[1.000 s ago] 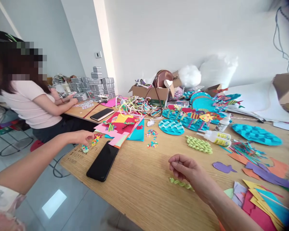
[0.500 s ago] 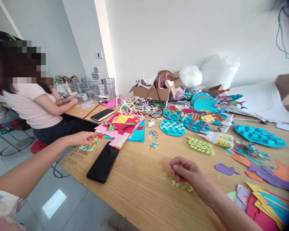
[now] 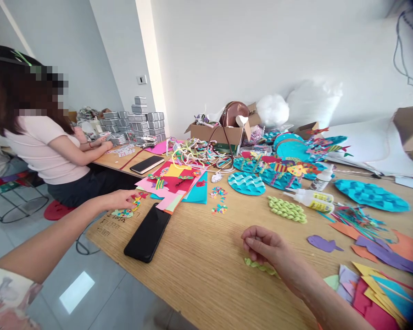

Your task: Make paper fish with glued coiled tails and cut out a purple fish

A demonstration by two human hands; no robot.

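Observation:
My left hand [image 3: 119, 200] is at the left table edge, fingers stretched over yellow and red paper fish cutouts [image 3: 136, 202] with coloured dots. A light fish cutout [image 3: 123, 213] with bright dots lies just below the fingers. It is unclear whether the fingertips touch the paper. My right hand [image 3: 263, 243] rests near the table's middle, fingers curled in with the thumb against them; nothing shows in it. Partly beneath it lies a twisted green strip [image 3: 261, 267]. Beyond is a row of similar green twisted strips [image 3: 287, 209]. A purple paper fish [image 3: 324, 243] lies to the right.
A black phone [image 3: 147, 233] lies between my hands. Glue bottles [image 3: 313, 200], blue wavy ovals [image 3: 247, 183] and paper scraps [image 3: 375, 293] spread rightward. Colourful paper sheets [image 3: 172, 183] and confetti dots [image 3: 219, 208] lie ahead. A person [image 3: 48, 142] sits at the left.
My left hand has shifted slightly right, and its curled fingers have stretched out over the fish cutouts. My right hand has stayed almost still.

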